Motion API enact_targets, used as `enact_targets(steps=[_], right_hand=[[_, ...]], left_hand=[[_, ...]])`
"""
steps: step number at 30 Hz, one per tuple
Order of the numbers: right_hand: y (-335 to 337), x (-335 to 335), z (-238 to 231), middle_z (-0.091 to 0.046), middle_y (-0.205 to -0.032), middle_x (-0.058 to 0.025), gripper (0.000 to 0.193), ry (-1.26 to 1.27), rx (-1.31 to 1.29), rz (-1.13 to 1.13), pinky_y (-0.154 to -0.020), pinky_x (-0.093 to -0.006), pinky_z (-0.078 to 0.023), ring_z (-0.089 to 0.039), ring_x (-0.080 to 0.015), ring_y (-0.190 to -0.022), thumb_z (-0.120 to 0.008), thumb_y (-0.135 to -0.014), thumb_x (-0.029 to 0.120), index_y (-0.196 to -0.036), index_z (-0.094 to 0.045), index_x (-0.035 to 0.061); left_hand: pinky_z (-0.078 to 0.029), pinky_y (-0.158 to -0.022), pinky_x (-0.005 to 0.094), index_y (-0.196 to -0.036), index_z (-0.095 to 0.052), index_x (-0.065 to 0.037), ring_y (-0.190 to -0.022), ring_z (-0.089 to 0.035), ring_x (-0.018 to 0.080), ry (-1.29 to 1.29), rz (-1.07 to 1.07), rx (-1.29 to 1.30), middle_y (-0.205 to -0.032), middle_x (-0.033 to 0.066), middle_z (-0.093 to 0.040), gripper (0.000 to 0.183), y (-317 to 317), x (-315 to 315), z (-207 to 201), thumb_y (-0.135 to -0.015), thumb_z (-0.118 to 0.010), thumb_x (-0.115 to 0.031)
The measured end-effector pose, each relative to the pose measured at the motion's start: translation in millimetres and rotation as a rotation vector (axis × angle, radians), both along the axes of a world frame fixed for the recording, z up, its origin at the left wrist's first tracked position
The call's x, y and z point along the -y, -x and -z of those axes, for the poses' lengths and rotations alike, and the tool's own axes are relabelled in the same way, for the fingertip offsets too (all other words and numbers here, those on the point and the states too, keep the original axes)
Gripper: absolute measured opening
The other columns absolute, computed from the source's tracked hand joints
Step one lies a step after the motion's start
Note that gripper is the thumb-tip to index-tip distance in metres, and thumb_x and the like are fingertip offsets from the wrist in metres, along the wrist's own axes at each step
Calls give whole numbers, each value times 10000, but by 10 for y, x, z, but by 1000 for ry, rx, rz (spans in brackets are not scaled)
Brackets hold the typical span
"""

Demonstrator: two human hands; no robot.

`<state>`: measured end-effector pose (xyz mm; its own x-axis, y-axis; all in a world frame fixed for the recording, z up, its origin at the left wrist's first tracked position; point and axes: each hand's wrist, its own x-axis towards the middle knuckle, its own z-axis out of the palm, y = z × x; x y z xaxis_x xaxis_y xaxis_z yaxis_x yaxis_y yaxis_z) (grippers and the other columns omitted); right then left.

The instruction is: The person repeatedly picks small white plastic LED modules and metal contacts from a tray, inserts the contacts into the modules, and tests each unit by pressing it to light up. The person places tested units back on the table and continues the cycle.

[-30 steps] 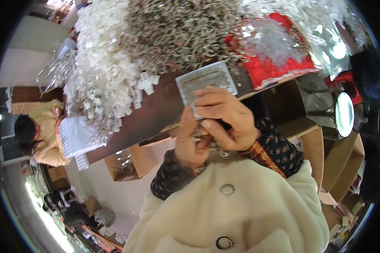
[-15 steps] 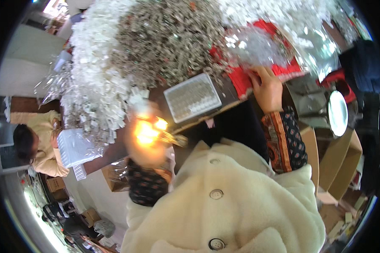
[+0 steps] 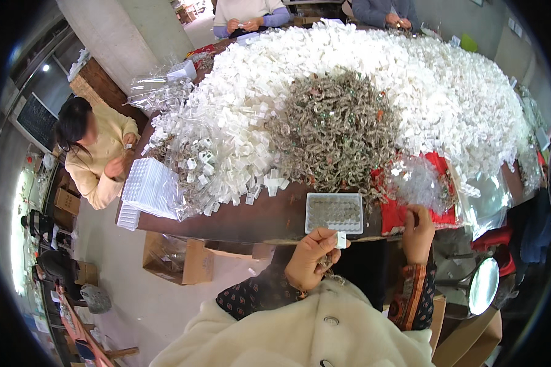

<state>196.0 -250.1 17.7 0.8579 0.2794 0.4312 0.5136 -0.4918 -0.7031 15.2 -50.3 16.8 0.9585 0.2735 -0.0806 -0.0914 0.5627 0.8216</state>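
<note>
My left hand (image 3: 312,260) is closed in front of my chest, near the table's front edge. A small white plastic box (image 3: 341,240) is pinched at its fingertips, and a little brownish coiled wire (image 3: 324,262) shows by the palm. My right hand (image 3: 417,235) hovers at the front edge of a red cloth (image 3: 393,218), fingers bent together; what they hold, if anything, cannot be made out. Just beyond my left hand lies a clear plastic tray (image 3: 334,213) of round silvery pieces. Crumpled clear plastic (image 3: 415,183) rests on the cloth.
A large heap of white plastic pieces (image 3: 239,131) covers much of the table, with tangled greyish wire bundles (image 3: 337,128) in it. White trays (image 3: 152,186) are stacked at the left corner. A cardboard box (image 3: 193,263) stands below. Co-workers sit left and across.
The bright yellow glow at my left hand is gone; that hand has moved right and shows a white box. My right hand has drawn back toward the cloth's front edge. The view has tilted up.
</note>
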Motion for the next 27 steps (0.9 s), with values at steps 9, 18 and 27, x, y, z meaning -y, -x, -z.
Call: enact_targets(steps=[9,18,27], right_hand=[[879,-518,-590,-719,-986,-104,68,-464,-412,-441,-789,-244,-508,-642,-107,-839,-565,-963,-26,-996,-624,-31],[1055,-716,-525,-650,-1048,-164,68,-320,-341,-488,-953,-342,-476,-642,-241,-1067,-530,-993,2,-980,-576,-47],[1104,-630,-628,-712,-920,-154,157,-69,-105,-449,-693,-318,-542,-703,-258,-771,-630,-904,-22,-1033,-709,21]], left_hand=[[-459,-575,239,-1099,-628,-58,-677,-611,140,362,33,-8,-899,64,-676,169,-123,129,-176,-953,-687,-118],[-367,-443,193,-1009,-646,-54,-633,-585,77,365,-75,38,-859,-11,-658,169,-85,167,-70,-927,-739,-168],[-490,-610,249,-1051,-650,-9,-664,-607,106,97,-77,-31,-803,47,-651,153,217,-41,-172,-911,-684,-61]])
